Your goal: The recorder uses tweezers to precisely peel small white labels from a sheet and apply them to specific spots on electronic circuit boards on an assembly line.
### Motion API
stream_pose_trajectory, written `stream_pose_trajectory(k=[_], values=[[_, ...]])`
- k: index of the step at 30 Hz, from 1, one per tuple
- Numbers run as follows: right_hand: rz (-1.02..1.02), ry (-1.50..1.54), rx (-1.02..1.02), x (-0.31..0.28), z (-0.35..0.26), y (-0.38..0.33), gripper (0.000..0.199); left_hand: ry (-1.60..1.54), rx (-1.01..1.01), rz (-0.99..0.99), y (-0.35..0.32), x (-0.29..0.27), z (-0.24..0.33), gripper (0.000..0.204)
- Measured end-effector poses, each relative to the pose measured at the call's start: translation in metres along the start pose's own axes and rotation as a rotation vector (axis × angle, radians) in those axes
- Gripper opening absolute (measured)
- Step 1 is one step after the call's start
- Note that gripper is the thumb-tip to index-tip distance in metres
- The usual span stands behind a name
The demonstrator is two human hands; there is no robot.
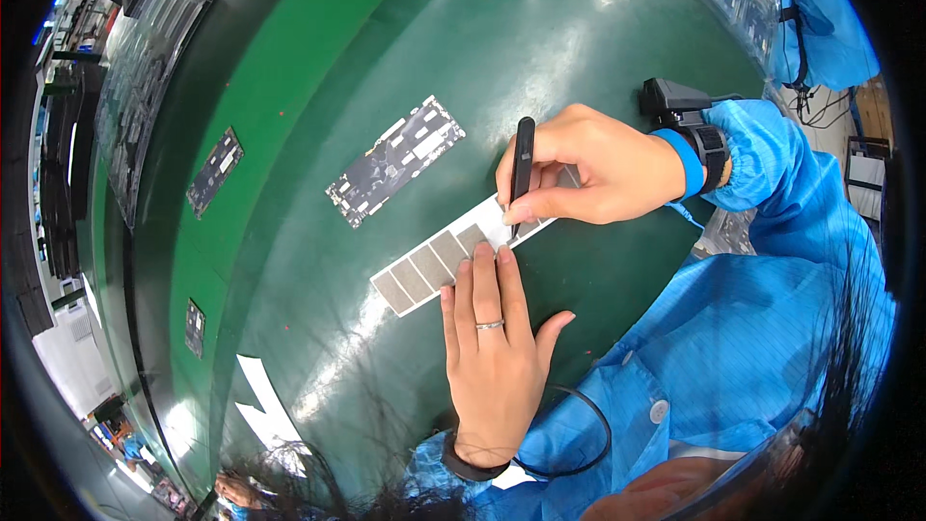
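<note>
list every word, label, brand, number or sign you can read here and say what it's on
No text can be read anywhere in this view.
Large circuit board: any markings too small to read.
Two boards on the brighter green strip: too small to read.
White strip with grey patches: no readable lettering.
Black pen-like tool in the right hand: nothing legible.

Place: electronics workshop | circuit board (397, 161) | green bench (328, 299) | blue smock (743, 328) | blue wrist strap (681, 160) | clear trays (145, 87)
</note>
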State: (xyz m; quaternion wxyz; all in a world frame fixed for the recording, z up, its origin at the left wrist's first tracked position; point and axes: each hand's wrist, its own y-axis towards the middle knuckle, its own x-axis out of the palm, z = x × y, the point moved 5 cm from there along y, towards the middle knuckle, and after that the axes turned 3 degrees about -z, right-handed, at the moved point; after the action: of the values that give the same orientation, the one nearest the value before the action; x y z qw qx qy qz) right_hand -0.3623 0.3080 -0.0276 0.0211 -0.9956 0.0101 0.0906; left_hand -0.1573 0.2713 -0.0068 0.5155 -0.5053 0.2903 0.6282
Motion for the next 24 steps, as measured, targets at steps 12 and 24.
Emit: stream_pose_trajectory(k=[12, 24], values=[[-0.004, -0.017, 0.004, 0.000, 0.005, 0.000, 0.016, 0.000, -0.007, -0.029, 0.001, 0.003, -0.003, 0.086], [0.084, 0.342, 0.071, -0.006, 0.000, 0.009, 0.015, -0.031, 0.005, -0.028, 0.008, -0.016, -0.009, 0.083]])
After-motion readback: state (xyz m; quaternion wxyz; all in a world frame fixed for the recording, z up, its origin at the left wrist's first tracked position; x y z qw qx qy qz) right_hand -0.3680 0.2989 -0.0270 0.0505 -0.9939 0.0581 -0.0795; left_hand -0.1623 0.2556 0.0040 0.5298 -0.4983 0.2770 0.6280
